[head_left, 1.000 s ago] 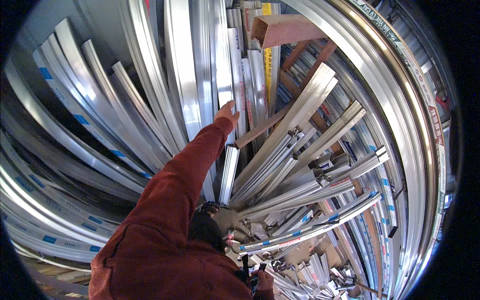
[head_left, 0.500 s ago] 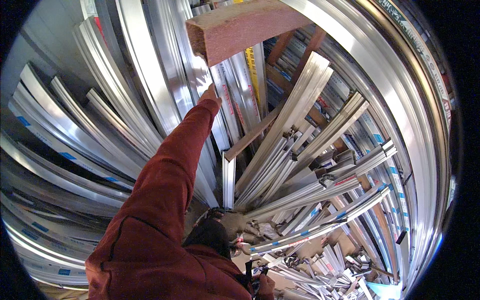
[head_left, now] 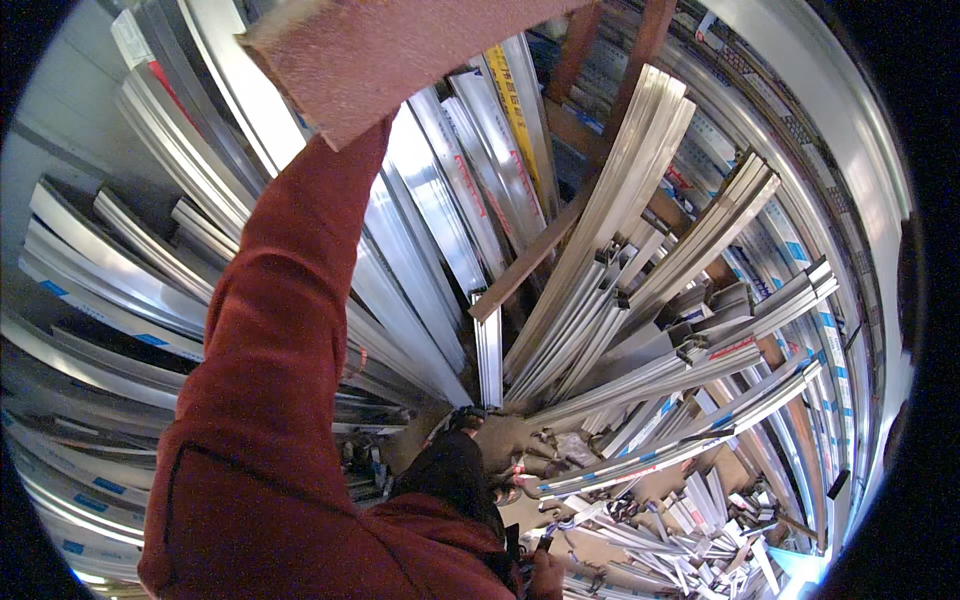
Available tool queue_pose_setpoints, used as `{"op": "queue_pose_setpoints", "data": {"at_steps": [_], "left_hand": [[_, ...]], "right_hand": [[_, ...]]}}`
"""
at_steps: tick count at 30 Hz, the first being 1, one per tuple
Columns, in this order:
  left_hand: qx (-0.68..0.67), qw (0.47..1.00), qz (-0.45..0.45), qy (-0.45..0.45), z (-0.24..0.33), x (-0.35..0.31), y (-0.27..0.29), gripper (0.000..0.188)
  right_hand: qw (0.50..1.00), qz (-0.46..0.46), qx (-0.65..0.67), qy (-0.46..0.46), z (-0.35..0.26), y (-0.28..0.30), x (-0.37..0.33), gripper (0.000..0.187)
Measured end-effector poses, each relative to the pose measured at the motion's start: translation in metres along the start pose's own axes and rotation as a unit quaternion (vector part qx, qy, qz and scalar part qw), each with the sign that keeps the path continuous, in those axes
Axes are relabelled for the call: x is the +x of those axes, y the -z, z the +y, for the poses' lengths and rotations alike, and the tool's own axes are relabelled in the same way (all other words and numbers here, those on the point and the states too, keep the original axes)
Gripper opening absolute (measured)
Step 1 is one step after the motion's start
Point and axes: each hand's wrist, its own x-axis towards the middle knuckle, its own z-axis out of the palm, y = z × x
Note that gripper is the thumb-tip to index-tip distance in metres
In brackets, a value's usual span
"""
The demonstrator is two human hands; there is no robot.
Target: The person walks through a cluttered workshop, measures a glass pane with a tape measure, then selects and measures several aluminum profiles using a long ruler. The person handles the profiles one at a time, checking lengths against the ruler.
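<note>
My left arm, in a dark red sleeve [head_left: 275,330], stretches up and forward. Its hand is hidden behind the end of a thick reddish-brown beam [head_left: 400,65]. Tall silver metal profiles [head_left: 425,215] stand upright beside and behind that forearm. At the lower edge my right hand [head_left: 546,576] shows only in part, low by my body, with its fingers closed around something small and dark that I cannot make out.
More long profiles lean on the left [head_left: 110,270] and right [head_left: 630,180]. A narrow brown bar [head_left: 530,260] crosses between the upright ones. Short offcuts [head_left: 700,530] lie heaped on the floor at lower right. One dark trouser leg [head_left: 445,470] stands below.
My left arm has reached farther up and to the left, its hand passing from sight behind the beam. The beam looks nearer, and the view has shifted.
</note>
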Motion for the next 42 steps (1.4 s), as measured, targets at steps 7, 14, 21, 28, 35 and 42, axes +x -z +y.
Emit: {"op": "queue_pose_setpoints", "data": {"at_steps": [7, 14, 21, 28, 35, 42], "left_hand": [[0.052, 0.996, 0.056, -0.035, -0.004, -0.011, -0.051, 0.070], [0.031, 0.997, -0.061, 0.020, -0.043, -0.086, -0.117, 0.045], [-0.042, 0.977, -0.198, -0.065, -0.064, -0.182, -0.159, 0.039], [-0.252, 0.888, -0.370, 0.106, -0.008, -0.314, -0.196, 0.061], [-0.398, 0.876, -0.233, 0.140, -0.024, -0.404, -0.189, 0.063], [-0.085, 0.939, -0.332, 0.008, -0.150, -0.548, -0.158, 0.040]], "right_hand": [[0.976, 0.016, -0.164, 0.146, -0.012, -0.007, 0.005, 0.032], [0.997, 0.018, -0.080, 0.006, -0.042, -0.011, -0.010, 0.028], [0.998, -0.017, -0.067, 0.013, -0.030, 0.002, 0.003, 0.033], [0.997, -0.008, -0.072, 0.032, -0.052, -0.008, -0.005, 0.036], [0.992, -0.041, -0.104, 0.053, -0.061, -0.007, -0.014, 0.040], [0.981, -0.099, -0.113, 0.120, -0.060, -0.015, -0.010, 0.040]]}}
